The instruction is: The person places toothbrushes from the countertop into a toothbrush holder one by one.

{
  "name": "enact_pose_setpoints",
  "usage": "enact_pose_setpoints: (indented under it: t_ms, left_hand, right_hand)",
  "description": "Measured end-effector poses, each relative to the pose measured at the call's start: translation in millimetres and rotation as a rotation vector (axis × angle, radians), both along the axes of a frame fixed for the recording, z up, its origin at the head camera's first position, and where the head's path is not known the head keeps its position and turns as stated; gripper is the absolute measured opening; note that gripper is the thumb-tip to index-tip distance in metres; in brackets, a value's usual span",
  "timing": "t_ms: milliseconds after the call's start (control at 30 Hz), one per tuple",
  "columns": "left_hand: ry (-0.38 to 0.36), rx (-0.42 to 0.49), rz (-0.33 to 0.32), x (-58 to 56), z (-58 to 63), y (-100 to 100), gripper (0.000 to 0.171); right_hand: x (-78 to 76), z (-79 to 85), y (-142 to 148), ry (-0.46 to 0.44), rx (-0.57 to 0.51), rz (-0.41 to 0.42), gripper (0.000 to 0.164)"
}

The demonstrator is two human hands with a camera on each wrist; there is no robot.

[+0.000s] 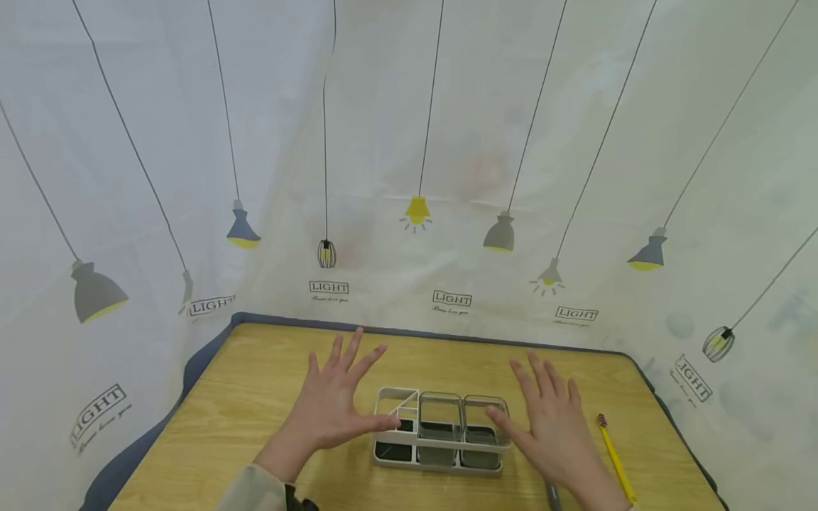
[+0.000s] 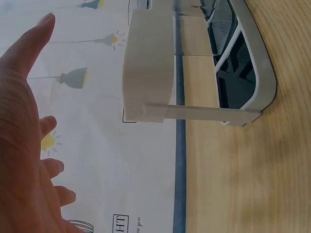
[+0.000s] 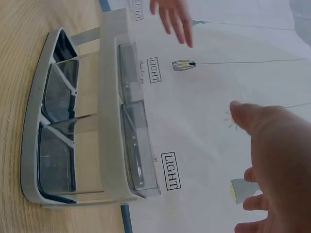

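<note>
Above either end of a pale rack (image 1: 447, 441), the left hand (image 1: 332, 408) and the right hand (image 1: 552, 419) are held with fingers spread wide and thumbs pointed inward; both are shown apart from the rack in the wrist views. The rack is stood upright between and below them on a wooden table (image 1: 224, 411). Its middle and right compartments are filled by two clear cups (image 1: 441, 408), while its left one is crossed by a slanting divider. A dark grey object (image 1: 553, 495) is partly hidden by the right wrist. Farther right, a yellow toothbrush (image 1: 615, 455) is laid. Behind, a pale sheet (image 1: 383, 142) is printed with hanging lamps.
</note>
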State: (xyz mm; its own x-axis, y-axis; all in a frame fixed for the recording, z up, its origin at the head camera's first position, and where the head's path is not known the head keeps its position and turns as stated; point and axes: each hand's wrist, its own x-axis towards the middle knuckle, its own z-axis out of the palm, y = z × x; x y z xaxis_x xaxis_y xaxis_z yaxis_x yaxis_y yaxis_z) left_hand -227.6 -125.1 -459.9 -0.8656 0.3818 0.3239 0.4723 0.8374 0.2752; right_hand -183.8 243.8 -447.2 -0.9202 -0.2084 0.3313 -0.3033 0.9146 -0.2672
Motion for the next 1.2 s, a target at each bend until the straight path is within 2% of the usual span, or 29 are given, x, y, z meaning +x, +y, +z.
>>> enact_pose_setpoints:
  t_ms: [233, 500, 800, 1067, 1200]
  left_hand:
    - [-0.092, 0.142, -0.060, -7.7, -12.3, -3.6, 0.120]
    - [-0.270, 0.305, -0.149, -16.6, -26.3, -7.9, 0.124]
    - [-0.415, 0.405, -0.247, -20.2, -38.8, -5.9, 0.130]
    - [-0.465, 0.451, -0.278, -23.2, -45.1, -2.4, 0.132]
    - [-0.477, 0.453, -0.289, -22.7, -46.0, -1.1, 0.129]
  right_hand:
    - [1.2, 5.3, 8.4, 0.014, -0.115, 0.011, 0.079]
    - [-1.7, 1.9, 25.1, -0.104, -0.236, -0.011, 0.079]
    - [-0.3, -7.3, 42.2, -0.208, -0.311, -0.022, 0.079]
    - [-5.1, -20.4, 54.2, -0.358, -0.368, -0.081, 0.087]
    - [-9.9, -28.6, 60.4, -0.414, -0.406, -0.119, 0.084]
